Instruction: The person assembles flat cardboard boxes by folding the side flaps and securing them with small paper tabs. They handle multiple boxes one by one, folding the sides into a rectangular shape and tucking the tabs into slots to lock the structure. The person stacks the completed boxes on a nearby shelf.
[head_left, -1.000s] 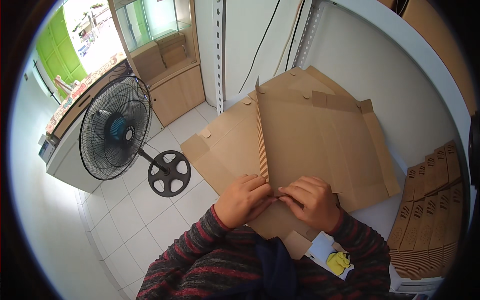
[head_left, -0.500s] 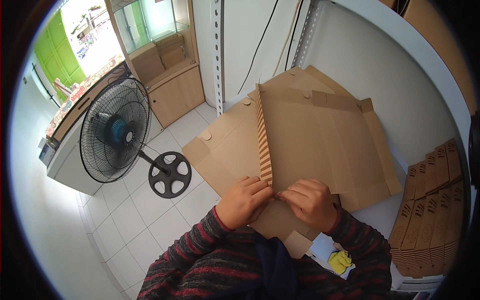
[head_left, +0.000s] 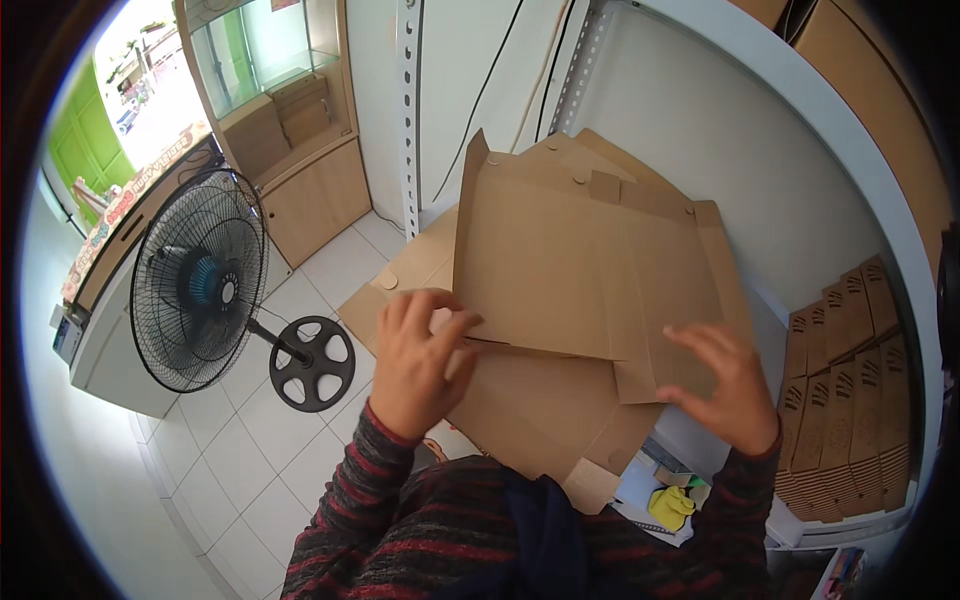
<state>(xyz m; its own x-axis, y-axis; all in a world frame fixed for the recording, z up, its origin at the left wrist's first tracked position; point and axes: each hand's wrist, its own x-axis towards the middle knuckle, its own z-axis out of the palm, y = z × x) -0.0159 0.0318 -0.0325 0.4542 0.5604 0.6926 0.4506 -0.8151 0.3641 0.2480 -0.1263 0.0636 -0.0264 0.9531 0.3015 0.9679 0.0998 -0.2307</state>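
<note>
The left hand (head_left: 418, 362) has bent fingers, thumb apart, right by the near left corner of the top card (head_left: 545, 250); I can't tell if they touch. The right hand (head_left: 730, 390) has fingers and thumb spread wide, over the card's right side. The card's left flap sticks up, and there's wide room between the hands. A fan (head_left: 200, 280) stands left, more card (head_left: 540, 400) lies underneath, and brown boxes (head_left: 840, 420) sit right.
</note>
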